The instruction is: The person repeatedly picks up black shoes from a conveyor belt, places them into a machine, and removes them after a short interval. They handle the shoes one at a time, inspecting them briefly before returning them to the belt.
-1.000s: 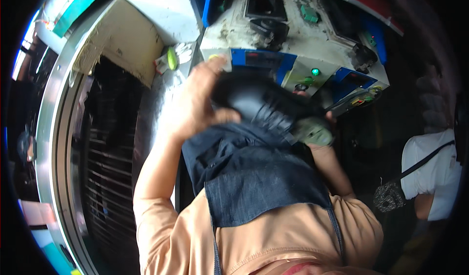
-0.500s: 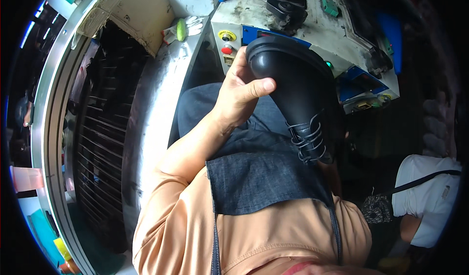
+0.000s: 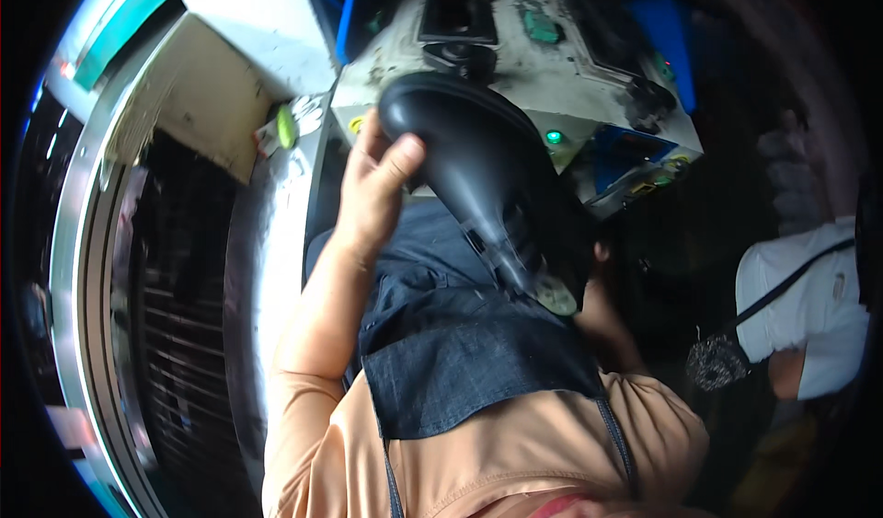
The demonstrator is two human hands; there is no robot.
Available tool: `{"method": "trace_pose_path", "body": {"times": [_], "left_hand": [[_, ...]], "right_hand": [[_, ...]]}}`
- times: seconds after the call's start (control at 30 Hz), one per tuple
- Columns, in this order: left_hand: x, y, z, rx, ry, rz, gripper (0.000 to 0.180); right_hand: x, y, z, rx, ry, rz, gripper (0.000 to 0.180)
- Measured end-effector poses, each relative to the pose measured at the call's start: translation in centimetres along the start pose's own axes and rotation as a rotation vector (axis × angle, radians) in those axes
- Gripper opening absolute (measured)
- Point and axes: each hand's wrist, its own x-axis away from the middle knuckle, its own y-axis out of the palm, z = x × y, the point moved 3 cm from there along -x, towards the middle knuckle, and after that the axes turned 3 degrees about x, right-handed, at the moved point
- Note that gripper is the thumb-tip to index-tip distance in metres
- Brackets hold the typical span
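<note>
A black lace-up boot [image 3: 464, 164] is held in front of my apron, its rounded toe up and to the left and its ankle end toward me. My left hand [image 3: 375, 187] is closed round the toe, with the thumb over the upper and the fingers at the sole edge. At the lower end of the boot, a pale green piece [image 3: 556, 293] shows. My right hand [image 3: 601, 253] is at the far right side of the ankle end, mostly hidden behind the boot; only a fingertip shows. The laces are blurred.
Ahead stands a stained white machine [image 3: 377, 90] with a lit green button [image 3: 554, 137] and blue panels. At left, a green object [image 3: 286, 127] and a white glove [image 3: 306, 111] lie on a metal ledge near a dark rack [image 3: 184, 270]. A person in white [image 3: 791, 288] is at right.
The boot has turned and tilted, so its pale green lower end now shows. My left hand keeps its grip on the toe. The whole view has shifted, with the machine now further left.
</note>
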Motion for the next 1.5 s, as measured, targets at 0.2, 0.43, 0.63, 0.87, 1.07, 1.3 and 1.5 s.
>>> {"method": "trace_pose_path", "body": {"times": [0.2,0.43,0.63,0.87,1.07,1.3,1.5], "left_hand": [[-2.8,-7.6,-0.4,-0.589,0.216,0.085,0.050],[5.2,-27.1,-3.2,-1.528,-0.092,0.589,0.028],[9.7,-32.6,-5.8,-1.689,-0.165,0.622,0.033],[8.7,-31.7,-5.1,-1.754,-0.233,0.579,0.029],[8.5,-31.4,-5.1,-1.781,-0.144,0.572,0.030],[8.5,-31.1,-4.7,-1.751,-0.224,0.569,0.030],[8.6,-31.1,-4.9,-1.738,-0.217,0.581,0.031]], "right_hand": [[-6.9,-0.1,-3.6,0.164,-0.082,0.056,0.082],[-22.7,4.6,-10.7,0.673,-0.214,0.081,0.052],[-38.0,2.8,-8.7,1.177,-0.383,0.031,0.055],[-46.2,-1.3,-6.8,1.858,-0.471,0.162,0.061],[-44.7,-2.5,-4.2,2.205,-0.451,0.139,0.070],[-44.7,-1.8,-3.6,2.266,-0.477,0.114,0.067],[-45.4,-1.7,-3.3,2.313,-0.362,0.148,0.073]]}}
